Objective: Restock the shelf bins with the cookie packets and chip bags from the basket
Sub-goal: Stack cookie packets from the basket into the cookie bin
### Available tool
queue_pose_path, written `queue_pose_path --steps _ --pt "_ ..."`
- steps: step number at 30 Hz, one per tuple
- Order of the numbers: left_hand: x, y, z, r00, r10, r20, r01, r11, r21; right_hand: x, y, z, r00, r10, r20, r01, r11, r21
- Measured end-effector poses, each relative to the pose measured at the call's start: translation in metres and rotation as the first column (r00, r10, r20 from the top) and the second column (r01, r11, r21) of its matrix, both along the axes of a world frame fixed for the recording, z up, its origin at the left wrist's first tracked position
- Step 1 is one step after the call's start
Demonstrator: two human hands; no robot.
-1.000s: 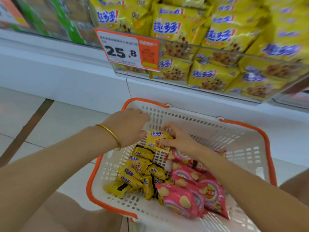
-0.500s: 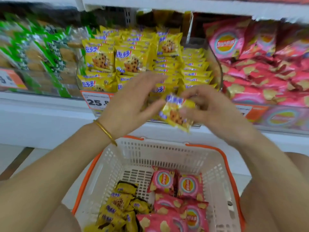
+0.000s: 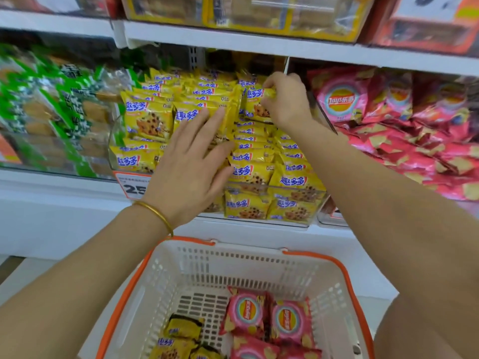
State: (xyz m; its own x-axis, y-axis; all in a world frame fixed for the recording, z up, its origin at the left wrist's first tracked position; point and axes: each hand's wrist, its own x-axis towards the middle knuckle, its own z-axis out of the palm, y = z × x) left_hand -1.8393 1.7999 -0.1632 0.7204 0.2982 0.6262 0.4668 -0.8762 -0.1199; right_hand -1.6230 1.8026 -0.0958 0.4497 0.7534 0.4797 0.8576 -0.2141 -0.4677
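Note:
A clear shelf bin [image 3: 269,221] holds several yellow cookie packets in rows. My right hand [image 3: 285,102] pinches one yellow cookie packet [image 3: 255,104] at the back right of that bin, above the stacked ones. With straight fingers, my left hand [image 3: 191,161] presses against the upright packets in the bin's middle. Below, the white basket with an orange rim [image 3: 259,265] holds yellow cookie packets [image 3: 178,340] on the left and pink chip bags [image 3: 269,317] on the right.
To the right of the cookie bin lies a bin of pink chip bags [image 3: 394,130]. Green-wrapped snacks [image 3: 59,110] fill the bin on the left. An orange price tag [image 3: 132,185] hangs under the cookie bin. A shelf board [image 3: 259,45] runs close above.
Both hands rose from the basket to the shelf. The cookie packet went from between both hands into the back of the yellow bin, held by my right hand alone; my left hand now presses the stacked packets.

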Motion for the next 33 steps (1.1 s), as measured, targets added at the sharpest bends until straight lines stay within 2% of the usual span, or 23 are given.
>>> queue_pose_path --steps 3,10,14,17,20,22,23,25,28,31,33 --pt "0.000 0.002 -0.001 1.000 -0.008 -0.004 0.008 1.000 0.000 0.004 0.012 -0.004 1.000 0.013 -0.012 -0.012 0.999 0.044" --pt "-0.004 0.007 -0.002 0.999 -0.041 -0.024 0.041 0.999 -0.027 0.005 -0.004 -0.009 0.997 0.072 -0.004 -0.072 0.995 -0.075" --pt "-0.011 -0.008 0.003 0.995 -0.094 0.032 0.094 0.996 -0.002 -0.009 -0.038 0.000 0.992 0.011 0.126 -0.013 1.000 0.017" --pt "-0.024 -0.029 0.003 0.992 -0.122 0.037 0.122 0.993 0.010 -0.042 -0.085 -0.002 0.987 0.140 0.075 -0.147 0.985 0.095" --pt "-0.041 -0.044 -0.012 0.987 -0.113 -0.110 0.107 0.992 -0.064 -0.080 -0.125 -0.035 0.937 0.343 -0.063 -0.333 0.934 0.127" --pt "-0.056 -0.047 -0.034 0.961 -0.092 -0.261 0.055 0.988 -0.147 -0.098 -0.132 -0.081 0.895 0.406 -0.183 -0.407 0.913 0.039" --pt "-0.064 -0.048 -0.046 0.938 -0.097 -0.332 0.034 0.981 -0.191 -0.106 -0.129 -0.109 0.883 0.408 -0.232 -0.431 0.901 -0.058" --pt "-0.080 -0.051 -0.071 0.887 -0.139 -0.441 0.029 0.968 -0.248 -0.121 -0.120 -0.175 0.871 0.384 -0.307 -0.473 0.822 -0.315" --pt "-0.101 -0.052 -0.090 0.821 -0.161 -0.548 -0.010 0.955 -0.295 -0.141 -0.112 -0.279 0.838 0.344 -0.423 -0.544 0.587 -0.600" --pt "-0.119 -0.046 -0.100 0.799 -0.142 -0.585 -0.087 0.934 -0.346 -0.164 -0.109 -0.346 0.805 0.349 -0.479 -0.586 0.351 -0.730" --pt "-0.129 -0.042 -0.104 0.790 -0.131 -0.600 -0.137 0.915 -0.380 -0.182 -0.103 -0.372 0.778 0.398 -0.486 -0.597 0.230 -0.768"
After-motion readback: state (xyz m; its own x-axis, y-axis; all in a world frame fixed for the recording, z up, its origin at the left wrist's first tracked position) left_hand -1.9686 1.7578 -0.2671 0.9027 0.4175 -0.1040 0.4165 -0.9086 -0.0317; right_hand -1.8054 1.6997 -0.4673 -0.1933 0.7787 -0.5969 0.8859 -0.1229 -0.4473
